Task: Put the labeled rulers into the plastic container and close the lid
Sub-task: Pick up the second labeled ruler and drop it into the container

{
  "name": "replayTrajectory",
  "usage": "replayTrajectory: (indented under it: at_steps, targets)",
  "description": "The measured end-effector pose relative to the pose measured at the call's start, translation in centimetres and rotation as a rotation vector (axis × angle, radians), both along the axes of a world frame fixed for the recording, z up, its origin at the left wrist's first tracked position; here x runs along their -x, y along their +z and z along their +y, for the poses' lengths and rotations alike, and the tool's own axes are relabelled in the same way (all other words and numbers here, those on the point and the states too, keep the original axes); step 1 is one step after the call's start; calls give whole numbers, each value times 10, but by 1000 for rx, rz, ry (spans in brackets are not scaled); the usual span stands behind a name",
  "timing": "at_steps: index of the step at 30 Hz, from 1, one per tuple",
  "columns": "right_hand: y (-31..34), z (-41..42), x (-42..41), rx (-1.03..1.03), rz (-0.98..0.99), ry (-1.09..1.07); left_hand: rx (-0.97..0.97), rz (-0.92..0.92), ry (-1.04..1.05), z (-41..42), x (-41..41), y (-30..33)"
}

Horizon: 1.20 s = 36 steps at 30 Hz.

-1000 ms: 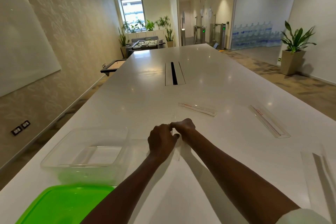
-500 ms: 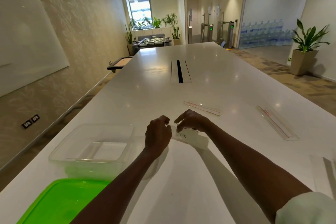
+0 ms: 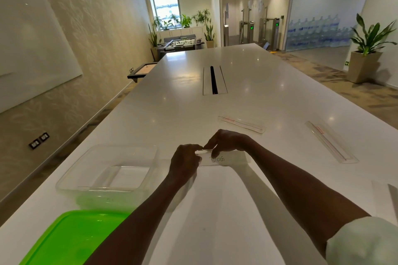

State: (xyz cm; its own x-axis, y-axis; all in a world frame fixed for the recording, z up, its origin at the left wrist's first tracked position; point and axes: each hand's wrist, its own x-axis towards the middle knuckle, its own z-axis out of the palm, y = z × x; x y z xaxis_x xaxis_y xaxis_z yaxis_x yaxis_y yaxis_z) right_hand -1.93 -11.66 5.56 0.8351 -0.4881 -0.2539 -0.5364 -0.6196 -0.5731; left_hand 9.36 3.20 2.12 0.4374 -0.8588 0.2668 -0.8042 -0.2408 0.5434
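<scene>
A clear ruler with a white handwritten label (image 3: pixel 224 158) is held just above the white table, right of the open clear plastic container (image 3: pixel 86 170). My left hand (image 3: pixel 185 162) grips the ruler's left end. My right hand (image 3: pixel 226 142) pinches its top edge with the fingertips. The green lid (image 3: pixel 69 239) lies flat in front of the container at the near left. Two more clear rulers with red print lie farther off: one (image 3: pixel 242 124) beyond my hands, one (image 3: pixel 331 142) to the right.
A cable slot (image 3: pixel 213 80) is cut into the table's middle. Something flat and pale (image 3: pixel 385 200) lies at the table's right edge, partly cut off. A whiteboard hangs on the left wall; a potted plant (image 3: pixel 366 49) stands on the floor at right.
Both hands were bunched together low on the table; they have since lifted the labeled ruler and turned it level, label facing me, left hand now on its left end.
</scene>
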Motion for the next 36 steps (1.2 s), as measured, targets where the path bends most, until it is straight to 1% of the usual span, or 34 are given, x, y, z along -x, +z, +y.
replayTrajectory:
  at_steps: [4,9,13,16,19,23,26,30,36]
  targets:
    - [-5,-3,-1,-13,-11,-22,14,-4,11,-1,-2,-4]
    - [-9,-6,1,27,-47,-30,-49,-12,47,-7,-6,-10]
    - [-11,-7,6,61,-64,-30,-79,-39,32,-10,-8,-9]
    - [-9,-11,17,50,-66,-51,-170,-64,-16,-12,-12,-5]
    - [-4,-22,35,98,-36,-77,-269,-151,-50,-15,-18,4]
    - [0,-34,58,125,11,-127,-365,-255,-43,-21,-23,16]
    - [-3,-34,66,171,46,-104,-452,-293,-74,-22,-27,22]
    - [-9,-30,67,317,75,-43,-471,-243,-118,-22,-27,24]
    - [-18,-28,69,389,43,-56,-463,-205,-132,-23,-30,28]
